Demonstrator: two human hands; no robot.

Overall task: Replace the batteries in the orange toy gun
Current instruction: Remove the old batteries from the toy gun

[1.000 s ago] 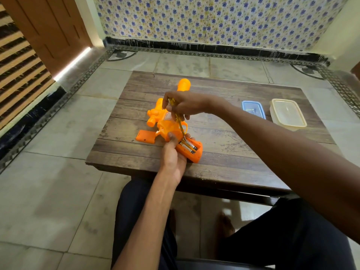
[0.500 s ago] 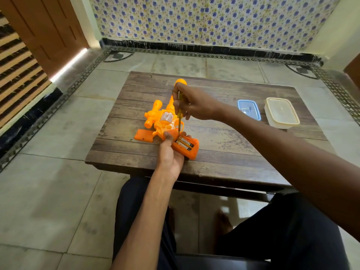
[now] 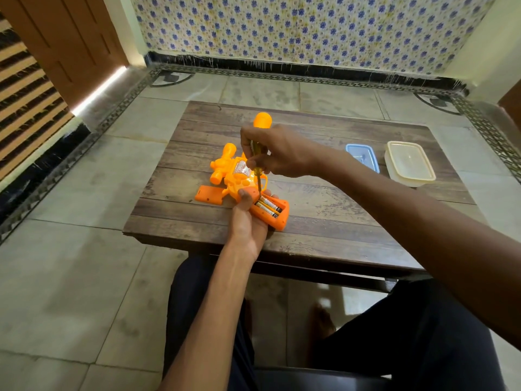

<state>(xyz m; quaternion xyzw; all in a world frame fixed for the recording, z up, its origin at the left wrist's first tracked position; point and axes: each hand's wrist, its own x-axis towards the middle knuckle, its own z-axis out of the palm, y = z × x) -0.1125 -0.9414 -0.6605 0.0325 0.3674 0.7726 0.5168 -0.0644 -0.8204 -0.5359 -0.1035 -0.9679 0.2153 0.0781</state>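
Orange plastic marks the toy gun (image 3: pixel 239 176), which is laid on its side near the front of the wooden counter (image 3: pixel 324 210). Its grip is steadied from below by the left hand (image 3: pixel 248 218), whose fingers are curled around it. The battery cover (image 3: pixel 208 194) has been taken off and lies just beside the gun. Two batteries (image 3: pixel 269 207) are seen seated in the open compartment — whether old or new cannot be told. A screwdriver (image 3: pixel 258 165) is clenched in the right hand (image 3: pixel 279 155), its tip set down at the compartment's upper end. The opening step is judged done; prying out, refitting and closing the cover appear to remain. Two lidded containers (image 3: pixel 410 162) stand well apart — contents unclear.
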